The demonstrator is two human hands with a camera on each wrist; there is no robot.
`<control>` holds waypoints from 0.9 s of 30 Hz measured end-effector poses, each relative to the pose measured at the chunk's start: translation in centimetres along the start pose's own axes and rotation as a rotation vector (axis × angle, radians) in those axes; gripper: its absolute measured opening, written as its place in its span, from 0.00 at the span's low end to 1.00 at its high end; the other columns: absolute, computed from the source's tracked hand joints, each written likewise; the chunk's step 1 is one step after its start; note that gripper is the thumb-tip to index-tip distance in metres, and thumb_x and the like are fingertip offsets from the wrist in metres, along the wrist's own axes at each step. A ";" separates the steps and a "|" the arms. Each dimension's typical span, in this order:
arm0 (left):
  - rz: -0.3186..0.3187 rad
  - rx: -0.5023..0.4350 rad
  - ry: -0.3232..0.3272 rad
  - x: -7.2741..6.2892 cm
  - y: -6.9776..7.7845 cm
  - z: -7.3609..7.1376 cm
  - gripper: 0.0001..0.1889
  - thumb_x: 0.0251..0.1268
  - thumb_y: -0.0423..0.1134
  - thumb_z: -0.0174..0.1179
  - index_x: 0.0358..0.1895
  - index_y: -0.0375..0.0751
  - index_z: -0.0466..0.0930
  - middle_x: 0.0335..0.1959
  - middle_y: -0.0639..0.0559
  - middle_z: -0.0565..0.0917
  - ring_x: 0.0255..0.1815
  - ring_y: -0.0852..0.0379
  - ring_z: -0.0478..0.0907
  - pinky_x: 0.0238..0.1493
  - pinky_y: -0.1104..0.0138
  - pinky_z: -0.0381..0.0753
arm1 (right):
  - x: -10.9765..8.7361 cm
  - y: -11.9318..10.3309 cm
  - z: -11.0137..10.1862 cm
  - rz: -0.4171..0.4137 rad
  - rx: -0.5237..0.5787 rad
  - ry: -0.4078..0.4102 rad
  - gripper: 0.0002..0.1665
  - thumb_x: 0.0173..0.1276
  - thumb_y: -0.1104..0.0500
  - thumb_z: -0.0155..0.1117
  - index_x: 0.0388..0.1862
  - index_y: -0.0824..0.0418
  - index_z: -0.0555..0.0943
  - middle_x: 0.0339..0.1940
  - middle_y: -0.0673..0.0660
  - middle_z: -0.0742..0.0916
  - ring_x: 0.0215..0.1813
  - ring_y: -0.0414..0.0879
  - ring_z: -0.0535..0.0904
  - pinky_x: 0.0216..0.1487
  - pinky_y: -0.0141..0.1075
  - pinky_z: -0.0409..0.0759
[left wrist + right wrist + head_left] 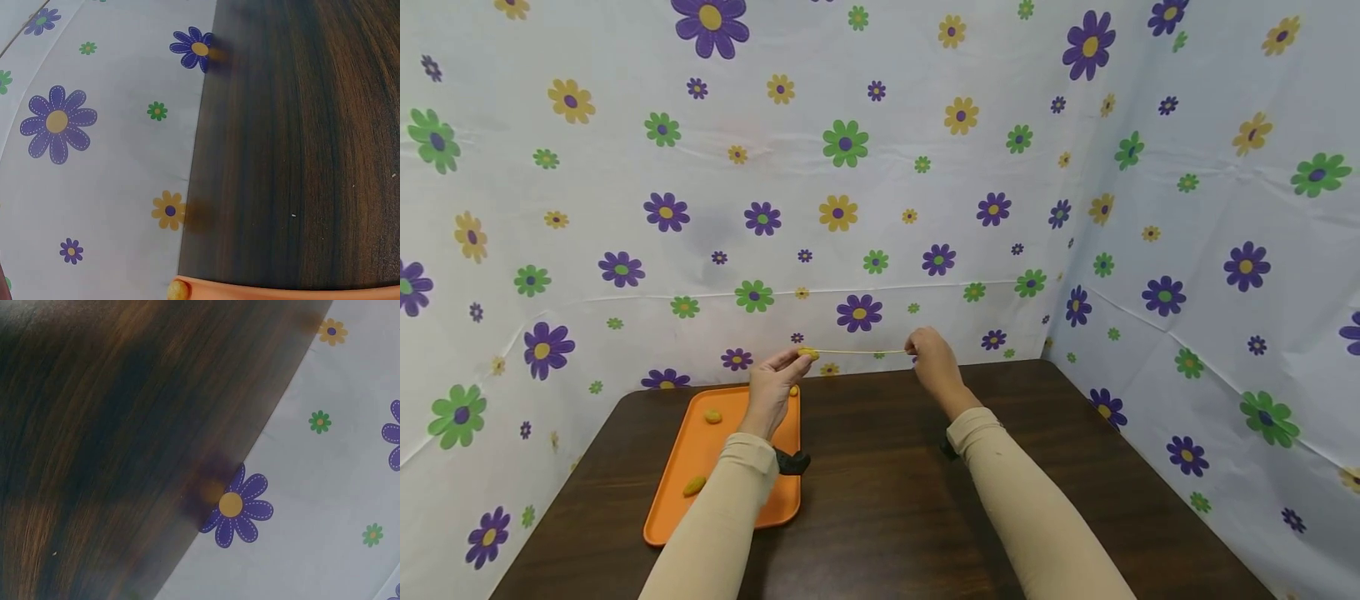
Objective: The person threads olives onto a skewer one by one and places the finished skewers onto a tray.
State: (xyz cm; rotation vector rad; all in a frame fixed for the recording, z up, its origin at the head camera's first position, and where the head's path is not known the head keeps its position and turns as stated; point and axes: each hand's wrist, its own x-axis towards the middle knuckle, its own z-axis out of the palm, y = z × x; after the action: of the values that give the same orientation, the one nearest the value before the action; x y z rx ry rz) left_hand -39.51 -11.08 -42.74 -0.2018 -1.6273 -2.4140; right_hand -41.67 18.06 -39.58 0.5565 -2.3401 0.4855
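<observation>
Yellow string, right of the orange tray, runs straight from the yellow piece your left hand pinches to your gripping right hand; keep your 2 hands level, tension gentle.

string: yellow | tray: orange | table: dark brown, wood-grained | backdrop: white, flowered

Head view looks forward and down over table and cloth; both wrist views sit nearer, tipped sideways, sharing the table's far edge along the cloth.
</observation>
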 end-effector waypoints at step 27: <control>-0.015 0.040 -0.032 0.1 -0.1 0.3 0.18 0.66 0.29 0.67 0.56 0.23 0.81 0.38 0.53 0.90 0.42 0.60 0.88 0.54 0.64 0.83 | -0.2 -0.9 1.3 -0.048 0.008 0.049 0.18 0.50 0.86 0.62 0.26 0.65 0.81 0.31 0.58 0.85 0.40 0.52 0.81 0.43 0.41 0.83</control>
State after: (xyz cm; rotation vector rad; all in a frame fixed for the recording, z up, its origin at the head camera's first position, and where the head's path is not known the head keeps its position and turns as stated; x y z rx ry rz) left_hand -39.60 -10.78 -42.70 -0.2236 -1.6949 -2.3993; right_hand -41.75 16.77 -40.50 0.5968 -2.2741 0.4814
